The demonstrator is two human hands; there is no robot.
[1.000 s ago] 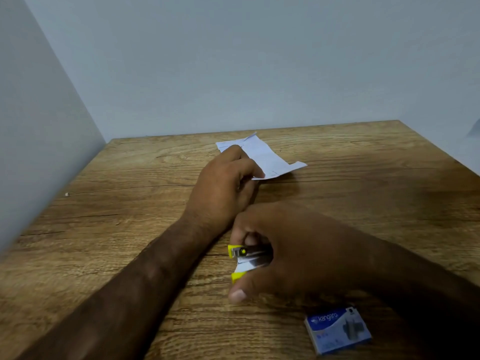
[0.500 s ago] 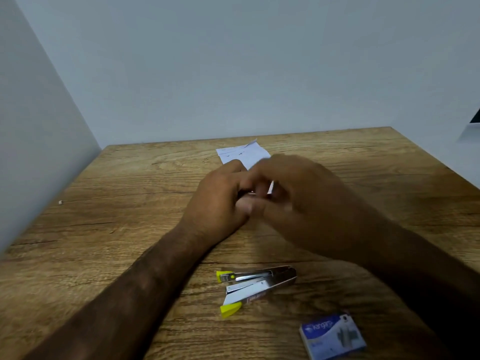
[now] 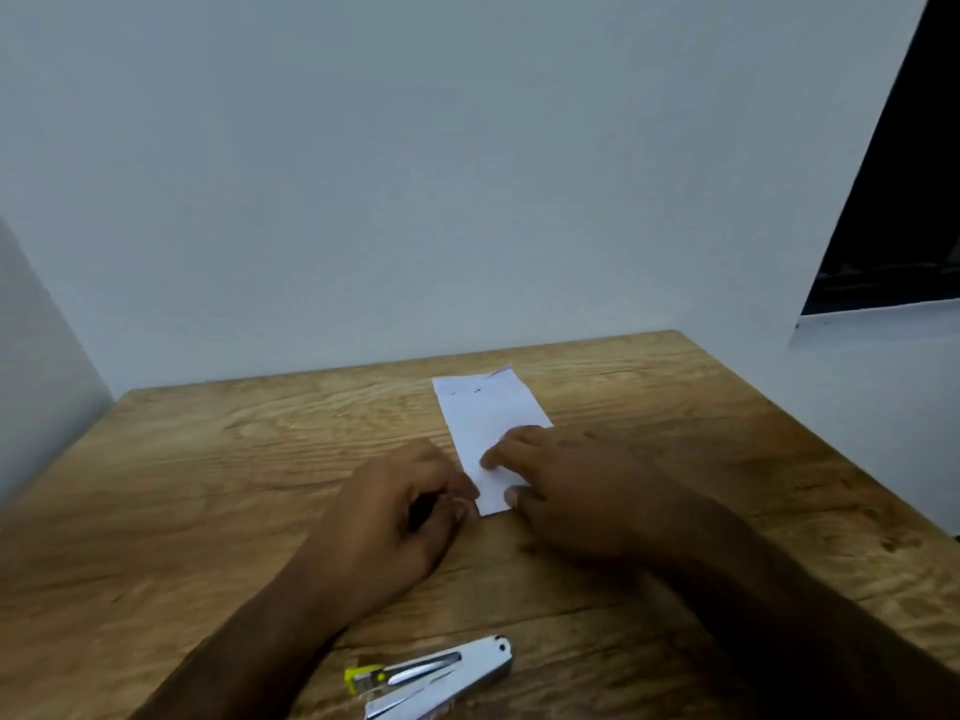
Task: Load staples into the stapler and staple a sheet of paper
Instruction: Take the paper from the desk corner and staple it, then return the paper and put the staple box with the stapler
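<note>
On the wooden table (image 3: 208, 485) the right hand (image 3: 582, 491) presses spread fingers on the folded paper slip (image 3: 485, 433), the left hand (image 3: 395, 511) curls loosely beside it gripping nothing visible, and the opened stapler (image 3: 441, 672) lies near the front edge, where a forearm could knock it off.

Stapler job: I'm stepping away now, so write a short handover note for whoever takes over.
Left hand: loosely curled on the table, touching the paper's near left edge, holding nothing visible.
Right hand: fingers pressing the paper flat.
Stapler: lying untouched near the front edge, yellow tip pointing left.
Done: paper laid out; small dark marks near its far end could be staples, too small to tell.
Left: confirm the stapler is loaded, then staple if needed.
</note>
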